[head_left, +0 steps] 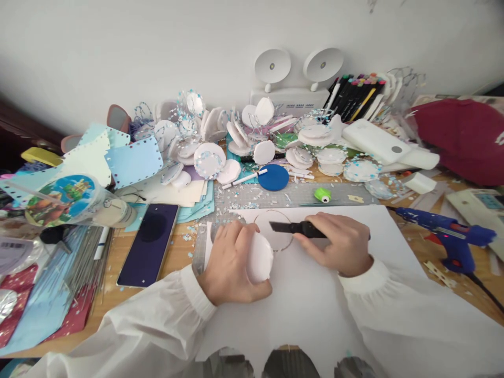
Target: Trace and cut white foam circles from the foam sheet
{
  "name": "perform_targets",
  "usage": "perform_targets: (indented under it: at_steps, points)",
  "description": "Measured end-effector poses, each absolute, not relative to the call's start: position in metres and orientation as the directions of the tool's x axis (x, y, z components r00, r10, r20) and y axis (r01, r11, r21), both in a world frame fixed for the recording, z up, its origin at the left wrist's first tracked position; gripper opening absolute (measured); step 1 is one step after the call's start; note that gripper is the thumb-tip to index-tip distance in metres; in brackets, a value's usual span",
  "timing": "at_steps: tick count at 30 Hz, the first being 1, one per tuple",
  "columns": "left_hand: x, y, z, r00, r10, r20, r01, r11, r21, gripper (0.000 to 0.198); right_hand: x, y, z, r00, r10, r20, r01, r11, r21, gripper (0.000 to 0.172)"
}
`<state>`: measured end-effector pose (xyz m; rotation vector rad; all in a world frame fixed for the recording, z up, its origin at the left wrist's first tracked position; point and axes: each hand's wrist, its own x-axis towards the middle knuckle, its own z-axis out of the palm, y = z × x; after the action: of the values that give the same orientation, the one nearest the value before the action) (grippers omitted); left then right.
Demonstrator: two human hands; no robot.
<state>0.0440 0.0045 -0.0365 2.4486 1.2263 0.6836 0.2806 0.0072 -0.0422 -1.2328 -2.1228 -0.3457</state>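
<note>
My left hand (235, 262) is wrapped around a white round disc (260, 257), whose edge looks slightly uneven. In my right hand (338, 239) is a black utility knife (301, 228), its dark blade pointing left, just above the sheet. Beneath both hands lies a large white sheet (299, 304). A thin circular line (293, 236) shows on it, partly behind the disc and the knife. Rounded gaps have been cut out of the sheet's near edge.
A grey cutting mat (338, 194) sits under the sheet, with a green craft punch (323, 195) and a blue disc (273, 177). A phone (148, 244) lies left; a blue glue gun (444, 226) lies right. Many white discs (210, 160) crowd the back.
</note>
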Motion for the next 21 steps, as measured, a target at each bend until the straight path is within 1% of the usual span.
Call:
perform_targets:
  at_steps: [3,6,8,11,14,16,21]
  points:
    - [0.044,0.004,-0.037,0.514,0.81,0.282,0.649,-0.582,0.49,0.069,0.283,0.009,-0.042,-0.311,0.672,0.672,0.848,0.515,-0.122,0.019]
    - [0.045,0.005,-0.038,0.504,0.816,0.281,0.645,-0.573,0.506,0.071,0.274,0.006,-0.039,-0.342,0.665,0.664,0.796,0.58,-0.171,0.021]
    - [0.045,0.005,-0.039,0.503,0.82,0.272,0.654,-0.568,0.5,0.072,0.266,0.001,-0.037,-0.382,0.633,0.673,0.75,0.638,-0.174,0.023]
    - [0.045,0.005,-0.04,0.513,0.82,0.254,0.671,-0.568,0.477,0.072,0.258,-0.006,-0.036,-0.47,0.569,0.675,0.697,0.709,-0.112,0.019]
    - [0.046,0.005,-0.042,0.525,0.815,0.244,0.684,-0.575,0.449,0.072,0.257,-0.009,-0.037,-0.57,0.505,0.648,0.641,0.766,-0.034,0.024]
    - [0.046,0.005,-0.042,0.539,0.81,0.232,0.684,-0.581,0.441,0.074,0.258,-0.009,-0.038,-0.625,0.467,0.625,0.603,0.797,0.007,0.023]
    - [0.046,0.005,-0.042,0.562,0.803,0.198,0.68,-0.585,0.443,0.074,0.258,-0.007,-0.039,-0.651,0.459,0.604,0.608,0.792,0.054,0.012]
